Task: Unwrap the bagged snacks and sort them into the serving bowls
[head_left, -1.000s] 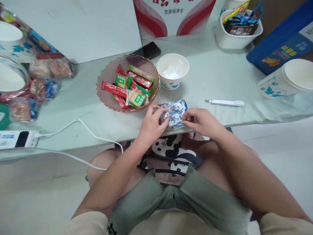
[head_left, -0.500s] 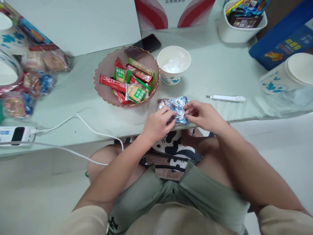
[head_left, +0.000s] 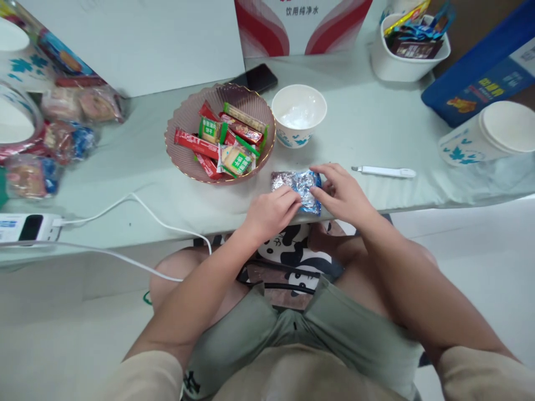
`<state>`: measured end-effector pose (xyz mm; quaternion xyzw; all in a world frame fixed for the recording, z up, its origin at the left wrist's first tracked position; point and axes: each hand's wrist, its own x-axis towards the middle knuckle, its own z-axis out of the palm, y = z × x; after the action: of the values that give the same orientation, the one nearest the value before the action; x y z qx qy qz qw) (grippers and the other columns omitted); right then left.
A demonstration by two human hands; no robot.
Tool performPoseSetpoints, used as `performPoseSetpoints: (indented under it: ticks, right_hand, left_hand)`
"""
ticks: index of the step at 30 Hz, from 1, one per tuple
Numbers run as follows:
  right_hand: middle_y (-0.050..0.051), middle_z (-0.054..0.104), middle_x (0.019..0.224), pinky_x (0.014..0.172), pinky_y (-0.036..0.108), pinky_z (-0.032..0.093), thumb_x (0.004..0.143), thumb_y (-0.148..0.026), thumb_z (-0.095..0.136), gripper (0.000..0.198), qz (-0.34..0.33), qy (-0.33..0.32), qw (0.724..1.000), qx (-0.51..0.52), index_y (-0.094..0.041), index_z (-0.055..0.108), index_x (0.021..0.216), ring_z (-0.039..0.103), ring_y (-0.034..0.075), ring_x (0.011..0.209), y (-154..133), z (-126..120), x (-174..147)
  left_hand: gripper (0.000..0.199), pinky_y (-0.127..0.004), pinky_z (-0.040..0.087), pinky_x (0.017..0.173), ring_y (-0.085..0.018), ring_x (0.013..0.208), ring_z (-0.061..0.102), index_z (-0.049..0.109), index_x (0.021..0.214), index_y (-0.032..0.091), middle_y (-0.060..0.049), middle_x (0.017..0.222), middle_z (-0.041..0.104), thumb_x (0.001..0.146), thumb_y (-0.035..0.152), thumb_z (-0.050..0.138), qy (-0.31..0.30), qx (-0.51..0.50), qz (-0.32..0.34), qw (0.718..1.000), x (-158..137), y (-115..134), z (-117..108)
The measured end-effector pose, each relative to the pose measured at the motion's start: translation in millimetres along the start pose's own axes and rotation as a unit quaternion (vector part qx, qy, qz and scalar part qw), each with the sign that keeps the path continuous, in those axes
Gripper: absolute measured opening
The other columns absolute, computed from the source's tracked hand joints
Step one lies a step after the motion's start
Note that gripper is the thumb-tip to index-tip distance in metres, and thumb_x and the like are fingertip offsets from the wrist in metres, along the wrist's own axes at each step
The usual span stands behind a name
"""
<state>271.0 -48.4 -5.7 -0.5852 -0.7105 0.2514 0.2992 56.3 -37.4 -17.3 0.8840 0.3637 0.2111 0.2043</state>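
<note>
A shiny blue, silver and brown snack packet (head_left: 307, 181) lies flat near the table's front edge, its wrapper crinkled. My left hand (head_left: 273, 210) rests on its lower left part, the fingers curled and pressed together at the foil. At the packet's right edge is my right hand (head_left: 345, 195), thumb and fingers spread apart, fingertips touching the wrapper. Just behind the packet stands a paper cup (head_left: 297, 136) with clear crumpled plastic inside. To the right lies a white utility knife (head_left: 387, 172).
A ribbed pink bowl (head_left: 178, 153) holds several wrapped biscuits and bars. Behind it lies a black phone (head_left: 261, 79). A white bin of packets (head_left: 401, 69), stacked paper cups (head_left: 463, 145) and a blue box (head_left: 463, 92) stand right. Bagged snacks (head_left: 27, 177) and a cable (head_left: 156, 223) are left.
My right hand's fingers have spread and shifted up along the packet's right edge. My left hand stays on the packet, which looks flatter. The whole view has shifted slightly.
</note>
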Motion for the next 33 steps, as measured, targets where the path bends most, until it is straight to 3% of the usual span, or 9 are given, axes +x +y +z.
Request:
performPoseSetpoints:
  ticks: [3,5,9,12,15,18,21,26,33]
  right_hand:
    - [0.014,0.062,0.126,0.091,0.046,0.055,0.087,-0.036,0.063,0.046,-0.014,0.011,1.0,-0.022,-0.02,0.065,0.13,0.065,0.025,0.094,5,5,5]
    - [0.013,0.064,0.121,0.097,0.047,0.052,0.086,-0.032,0.063,0.036,-0.029,0.006,0.999,-0.034,-0.021,0.069,0.12,0.064,0.029,0.108,7,6,8]
    - [0.009,0.068,0.104,0.091,0.044,0.052,0.086,-0.024,0.06,0.009,-0.031,-0.015,0.999,-0.02,-0.023,0.068,0.09,0.065,0.027,0.099,5,6,11]
    - [0.01,0.068,0.108,0.09,0.043,0.052,0.088,-0.021,0.057,0.006,-0.05,0.004,0.999,-0.01,-0.023,0.061,0.085,0.065,0.026,0.101,2,4,9]
    - [0.011,0.068,0.111,0.092,0.044,0.051,0.093,-0.021,0.051,0.008,-0.088,0.038,0.995,0.001,-0.024,0.056,0.088,0.065,0.026,0.105,-2,2,5]
    - [0.012,0.067,0.115,0.093,0.045,0.052,0.097,-0.024,0.046,0.009,-0.1,0.065,0.993,0.009,-0.025,0.052,0.091,0.064,0.027,0.112,-5,1,2]
    - [0.013,0.066,0.119,0.097,0.049,0.051,0.099,-0.028,0.044,0.01,-0.096,0.083,0.992,0.005,-0.026,0.05,0.091,0.062,0.029,0.119,-9,0,0]
    - [0.014,0.062,0.124,0.099,0.048,0.052,0.097,-0.028,0.047,0.007,-0.081,0.129,0.988,-0.016,-0.026,0.051,0.092,0.06,0.028,0.12,-10,1,1]
    - [0.01,0.061,0.098,0.087,0.044,0.054,0.093,-0.019,0.048,0.009,-0.01,0.189,0.979,-0.073,-0.025,0.056,0.093,0.062,0.027,0.097,-2,-1,4]
  left_hand:
    - [0.026,-0.03,0.044,0.064,-0.018,0.081,0.065,0.065,0.098,0.018,-0.006,0.095,0.069,0.104,0.03,0.043,0.009,0.01,0.014,1.0,-2,2,1]
    - [0.025,-0.03,0.045,0.066,-0.018,0.081,0.064,0.063,0.096,0.018,-0.006,0.094,0.068,0.105,0.029,0.042,0.015,-0.004,0.029,0.999,-4,3,2]
    - [0.016,-0.029,0.048,0.07,-0.017,0.082,0.064,0.061,0.097,0.018,-0.005,0.093,0.067,0.102,0.027,0.049,0.074,-0.05,0.011,0.996,-6,3,3]
    - [0.013,-0.031,0.051,0.079,-0.018,0.088,0.064,0.061,0.105,0.019,-0.006,0.1,0.065,0.097,0.028,0.057,0.126,-0.059,-0.053,0.989,-5,1,2]
    - [0.028,-0.04,0.052,0.096,-0.024,0.106,0.062,0.059,0.113,0.019,-0.009,0.112,0.062,0.09,0.032,0.068,0.155,-0.055,-0.117,0.979,-4,-1,2]
    - [0.054,-0.045,0.051,0.103,-0.029,0.12,0.058,0.052,0.128,0.02,-0.013,0.128,0.059,0.083,0.036,0.076,0.16,-0.087,-0.159,0.97,-2,-1,4]
    - [0.06,-0.04,0.055,0.098,-0.025,0.114,0.064,0.046,0.137,0.022,-0.012,0.131,0.062,0.086,0.035,0.074,0.133,-0.184,-0.168,0.959,0,-1,6]
    - [0.044,-0.031,0.059,0.081,-0.017,0.091,0.07,0.051,0.13,0.022,-0.007,0.112,0.07,0.09,0.032,0.067,0.119,-0.325,-0.198,0.917,2,-2,9]
    - [0.031,-0.026,0.059,0.072,-0.014,0.083,0.069,0.053,0.12,0.02,-0.006,0.106,0.07,0.092,0.03,0.063,0.124,-0.373,-0.241,0.887,4,-1,7]
